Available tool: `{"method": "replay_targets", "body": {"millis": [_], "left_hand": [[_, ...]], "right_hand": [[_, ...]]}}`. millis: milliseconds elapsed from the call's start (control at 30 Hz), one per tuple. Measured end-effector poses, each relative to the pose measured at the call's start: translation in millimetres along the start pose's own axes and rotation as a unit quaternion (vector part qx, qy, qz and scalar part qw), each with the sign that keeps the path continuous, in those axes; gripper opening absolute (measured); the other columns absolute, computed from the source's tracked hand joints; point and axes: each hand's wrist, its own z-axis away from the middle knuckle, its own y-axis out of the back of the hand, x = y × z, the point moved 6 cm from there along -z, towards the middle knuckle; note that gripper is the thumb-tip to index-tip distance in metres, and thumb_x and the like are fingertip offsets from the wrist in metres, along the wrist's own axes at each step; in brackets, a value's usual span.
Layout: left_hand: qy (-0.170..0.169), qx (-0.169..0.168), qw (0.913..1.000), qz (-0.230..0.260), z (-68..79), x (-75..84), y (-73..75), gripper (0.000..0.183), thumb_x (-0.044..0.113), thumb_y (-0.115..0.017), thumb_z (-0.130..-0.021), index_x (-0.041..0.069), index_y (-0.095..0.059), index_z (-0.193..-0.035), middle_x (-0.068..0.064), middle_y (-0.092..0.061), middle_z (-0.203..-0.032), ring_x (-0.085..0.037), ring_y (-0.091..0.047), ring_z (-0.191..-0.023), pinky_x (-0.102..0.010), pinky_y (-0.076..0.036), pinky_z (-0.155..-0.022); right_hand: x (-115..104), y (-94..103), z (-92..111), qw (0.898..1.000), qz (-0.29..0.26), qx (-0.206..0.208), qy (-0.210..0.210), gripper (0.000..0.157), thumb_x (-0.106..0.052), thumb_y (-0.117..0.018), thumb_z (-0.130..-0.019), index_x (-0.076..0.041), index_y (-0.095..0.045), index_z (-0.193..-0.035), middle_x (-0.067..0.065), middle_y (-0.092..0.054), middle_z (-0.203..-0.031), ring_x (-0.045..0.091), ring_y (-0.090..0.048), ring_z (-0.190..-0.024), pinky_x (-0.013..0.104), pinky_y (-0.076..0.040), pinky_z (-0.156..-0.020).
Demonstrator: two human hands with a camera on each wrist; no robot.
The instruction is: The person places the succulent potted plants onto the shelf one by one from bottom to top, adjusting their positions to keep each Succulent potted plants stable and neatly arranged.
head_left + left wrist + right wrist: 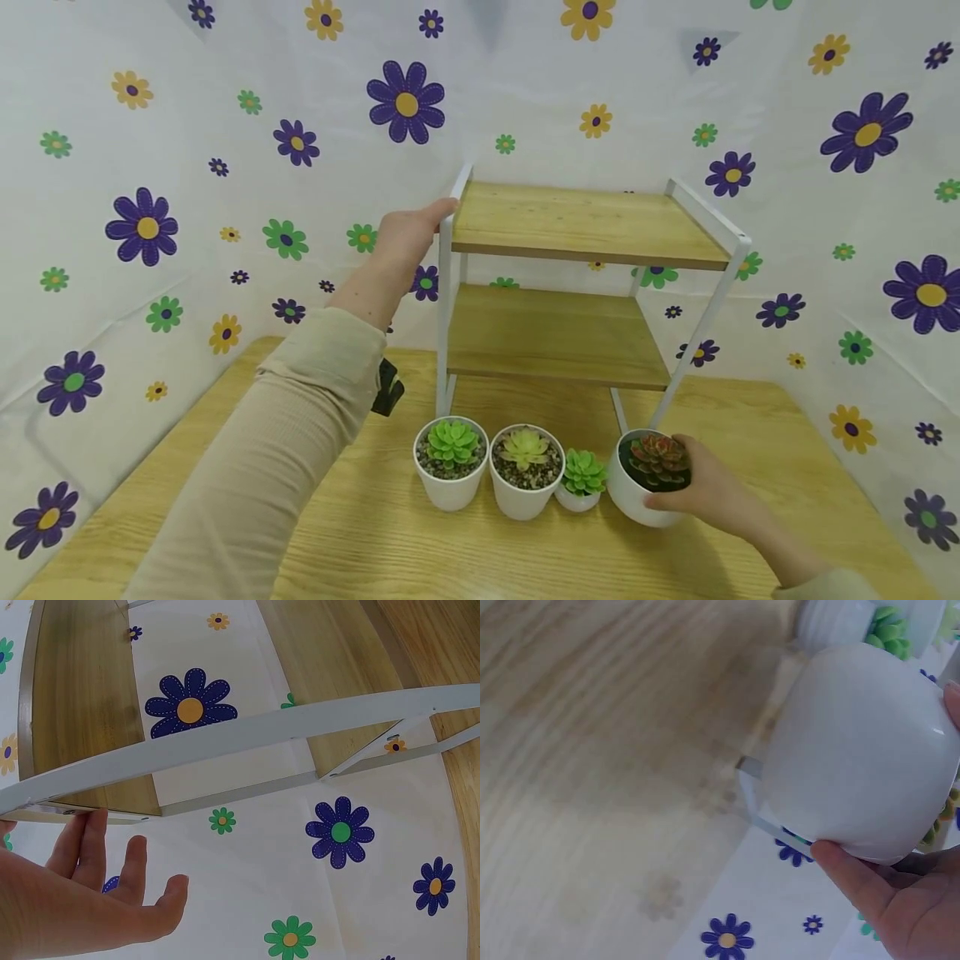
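A two-tier shelf [592,223] with wooden boards and a light metal frame stands on the table. My left hand [408,237] grips its upper left corner; in the left wrist view, two fingertips [94,825] press against the side rail and the other fingers stand off it. With thumb and fingers spread round it, my right hand [716,492] holds a rounded white pot [862,750] by its sides. A reddish-green succulent [658,460] fills that pot, which is at the right end of a row of potted succulents before the shelf.
Left of the held pot are a tiny pot with a green succulent [583,473], a white pot with a yellowish succulent [525,500] and another with a bright green one [450,487]. A black object [387,388] shows beside the left sleeve. Flower-printed cloth [525,108] surrounds the table.
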Motion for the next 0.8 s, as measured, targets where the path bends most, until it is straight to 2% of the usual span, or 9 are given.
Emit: {"method": "replay_targets", "body": {"millis": [133,433,633,800], "left_hand": [[0.001,0.002,1.0,0.0,0.4,0.8,0.8,0.071,0.056,-0.051,-0.088,0.015,-0.036,-0.143,-0.001,-0.031,-0.152,-0.023,-0.022,-0.143,-0.043,-0.019,-0.117],[-0.006,0.006,0.9999,0.005,0.5,0.4,2.2,0.07,0.054,-0.052,-0.088,0.012,-0.038,-0.142,-0.003,-0.03,-0.152,-0.024,-0.024,-0.142,-0.044,-0.022,-0.116],[-0.009,0.003,0.9999,0.007,-0.9,-0.8,2.8,0.071,0.055,-0.052,-0.087,0.013,-0.037,-0.143,-0.002,-0.029,-0.153,-0.024,-0.023,-0.142,-0.044,-0.021,-0.117],[-0.009,0.001,0.9999,0.009,-0.7,-1.0,1.1,0.072,0.055,-0.052,-0.087,0.013,-0.036,-0.144,-0.002,-0.031,-0.152,-0.024,-0.026,-0.141,-0.044,-0.022,-0.116]], "right_hand": [[-7.8,10.6,3.4,1.0,0.004,-0.007,0.003,0.099,-0.032,-0.081,-0.069,0.019,-0.024,-0.133,0.038,-0.043,-0.127,0.048,-0.05,-0.111,0.056,-0.047,-0.088],[-34.0,39.4,8.9,0.999,0.015,0.004,0.044,0.095,-0.03,-0.08,-0.07,0.016,-0.027,-0.133,0.035,-0.046,-0.125,0.044,-0.053,-0.109,0.053,-0.049,-0.086],[-69.9,57.5,4.8,0.998,-0.002,-0.013,0.069,0.093,-0.034,-0.078,-0.073,0.009,-0.025,-0.137,0.029,-0.049,-0.125,0.038,-0.054,-0.109,0.048,-0.05,-0.086],[-102.4,67.0,-6.8,0.997,0.007,-0.018,0.073,0.098,-0.039,-0.077,-0.073,0.008,-0.023,-0.14,0.029,-0.045,-0.131,0.041,-0.05,-0.115,0.053,-0.047,-0.09]]}}
